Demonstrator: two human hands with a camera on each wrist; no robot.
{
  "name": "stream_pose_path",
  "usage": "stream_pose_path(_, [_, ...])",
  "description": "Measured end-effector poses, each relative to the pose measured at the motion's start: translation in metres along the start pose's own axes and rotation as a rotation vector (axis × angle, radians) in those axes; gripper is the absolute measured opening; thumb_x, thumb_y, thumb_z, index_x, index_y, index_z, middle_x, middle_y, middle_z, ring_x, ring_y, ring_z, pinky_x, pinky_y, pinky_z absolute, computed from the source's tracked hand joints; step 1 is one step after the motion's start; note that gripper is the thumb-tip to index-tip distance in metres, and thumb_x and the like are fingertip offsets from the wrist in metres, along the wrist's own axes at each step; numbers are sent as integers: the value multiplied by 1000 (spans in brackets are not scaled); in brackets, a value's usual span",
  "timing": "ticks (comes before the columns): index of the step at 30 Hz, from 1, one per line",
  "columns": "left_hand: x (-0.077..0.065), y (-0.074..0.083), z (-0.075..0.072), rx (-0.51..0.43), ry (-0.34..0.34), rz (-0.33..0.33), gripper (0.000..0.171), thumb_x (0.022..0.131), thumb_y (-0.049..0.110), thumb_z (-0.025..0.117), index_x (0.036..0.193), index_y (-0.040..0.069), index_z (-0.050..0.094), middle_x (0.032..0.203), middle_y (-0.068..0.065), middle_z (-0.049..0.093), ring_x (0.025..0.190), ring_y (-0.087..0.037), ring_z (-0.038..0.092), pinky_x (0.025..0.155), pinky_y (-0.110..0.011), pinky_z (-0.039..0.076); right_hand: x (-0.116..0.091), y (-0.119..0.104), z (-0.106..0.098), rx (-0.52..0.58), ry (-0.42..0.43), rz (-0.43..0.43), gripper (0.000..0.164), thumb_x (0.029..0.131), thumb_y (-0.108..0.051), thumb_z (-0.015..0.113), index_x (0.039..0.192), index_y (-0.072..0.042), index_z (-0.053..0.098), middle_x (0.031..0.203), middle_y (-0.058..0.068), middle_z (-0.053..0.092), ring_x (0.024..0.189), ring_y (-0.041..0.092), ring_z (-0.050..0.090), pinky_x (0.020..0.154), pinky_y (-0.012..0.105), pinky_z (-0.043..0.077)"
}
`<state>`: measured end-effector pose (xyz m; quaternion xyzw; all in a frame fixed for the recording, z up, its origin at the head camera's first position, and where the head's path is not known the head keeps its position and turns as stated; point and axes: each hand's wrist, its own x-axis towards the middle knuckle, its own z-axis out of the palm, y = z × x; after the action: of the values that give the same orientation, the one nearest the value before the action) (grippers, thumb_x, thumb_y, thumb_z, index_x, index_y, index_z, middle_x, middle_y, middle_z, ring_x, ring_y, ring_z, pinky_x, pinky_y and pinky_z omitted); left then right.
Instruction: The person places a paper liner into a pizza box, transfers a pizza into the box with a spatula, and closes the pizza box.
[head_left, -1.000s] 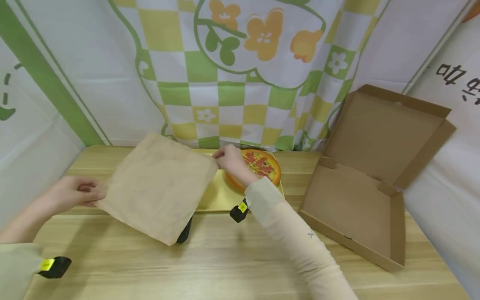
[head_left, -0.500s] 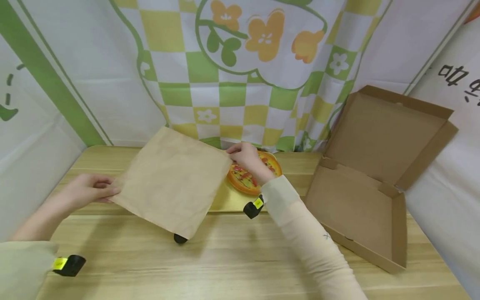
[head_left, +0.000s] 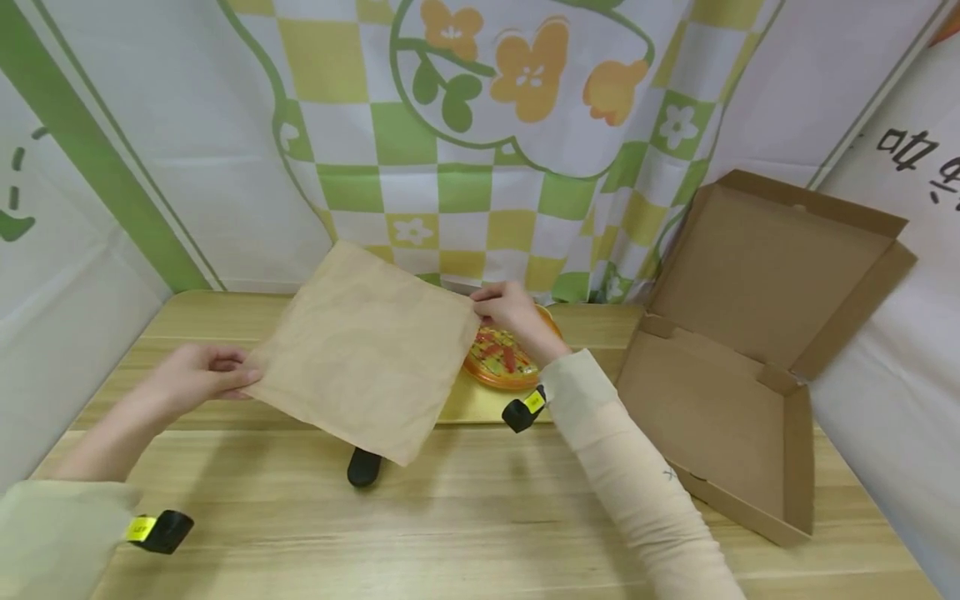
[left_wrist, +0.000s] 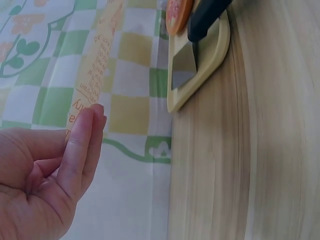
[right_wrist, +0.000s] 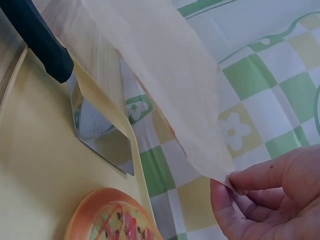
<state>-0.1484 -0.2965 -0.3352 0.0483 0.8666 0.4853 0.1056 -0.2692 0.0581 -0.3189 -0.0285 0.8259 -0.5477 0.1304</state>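
A square sheet of brown wrapping paper is stretched between both hands, held over the yellow tray. My left hand pinches its left corner; lettering shows on the paper in the left wrist view. At the opposite corner, my right hand grips the sheet between thumb and fingers. Partly behind that hand, a small pizza with an orange crust lies on the tray. Under the paper is a spatula, its black handle sticking out toward me; its metal blade rests on the tray.
An open cardboard pizza box stands at the right of the wooden table, lid raised. A checkered, flowered cloth hangs behind the table. Black wrist cameras hang below the sleeves.
Both hands have carried the paper to the right, toward the pizza. More of the spatula's handle has come out from beneath it. The box has stayed in place.
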Motion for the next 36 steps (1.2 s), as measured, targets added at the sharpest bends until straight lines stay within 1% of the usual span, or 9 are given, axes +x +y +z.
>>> stream_pose_path(2, [1,2,2,-10,9,1,32,89,0,53,107,-25,43,83,-3,60,69,-2,59,66,-23,52,-1,1,-3,14,-2,11,24,89,-6,55,111,3,61,108,16,60,78,17,57,81,36,48])
stream_pose_path(9, [4,5,8,-45,30,-9,41,90,0,52,114,-28,36,86,-2,59,71,1,58,67,-22,52,-1,7,-8,7,-4,19,28,90,-7,55,114,5,59,108,21,60,84,25,61,86,40,47])
stream_pose_path(13, [6,7,12,-59,37,-18,40,90,1,51,116,-27,36,85,-1,59,71,1,58,68,-21,52,-2,8,-10,45,-3,37,29,89,-5,55,114,7,58,107,22,59,84,25,61,86,40,47])
stream_pose_path(18, [11,12,16,-77,50,-36,40,91,2,51,116,-25,37,86,-3,57,70,1,57,69,-21,51,-2,8,-11,134,5,76,28,87,0,55,112,12,54,88,17,58,74,23,61,81,36,50])
stream_pose_path(21, [14,15,19,-80,57,-38,43,91,3,51,118,-26,35,94,-9,56,71,3,56,70,-21,51,-3,9,-11,151,5,88,23,87,2,55,107,14,53,77,12,55,69,20,60,79,34,51])
stream_pose_path(23, [15,17,21,-77,64,-39,44,92,4,51,119,-26,34,97,-13,56,71,4,56,70,-21,51,-3,11,-11,149,-1,87,21,87,2,55,105,14,54,74,10,55,66,19,60,78,34,51])
stream_pose_path(26, [17,19,25,-75,77,-36,45,92,5,51,119,-26,34,97,-12,57,71,4,56,71,-21,51,-5,12,-11,154,-16,74,24,86,3,55,107,14,54,79,13,57,64,16,60,80,35,50])
stream_pose_path(32, [21,21,30,-97,95,-8,40,90,4,53,115,-24,40,86,0,59,70,3,57,69,-20,51,-10,13,-14,163,-53,54,32,87,2,55,117,13,52,102,26,58,62,11,59,87,41,46])
stream_pose_path(36, [24,23,34,-122,97,3,38,90,3,53,114,-24,41,84,3,59,70,3,57,68,-20,51,-12,12,-17,144,-49,69,35,88,1,55,121,11,50,109,27,57,63,11,59,87,40,46])
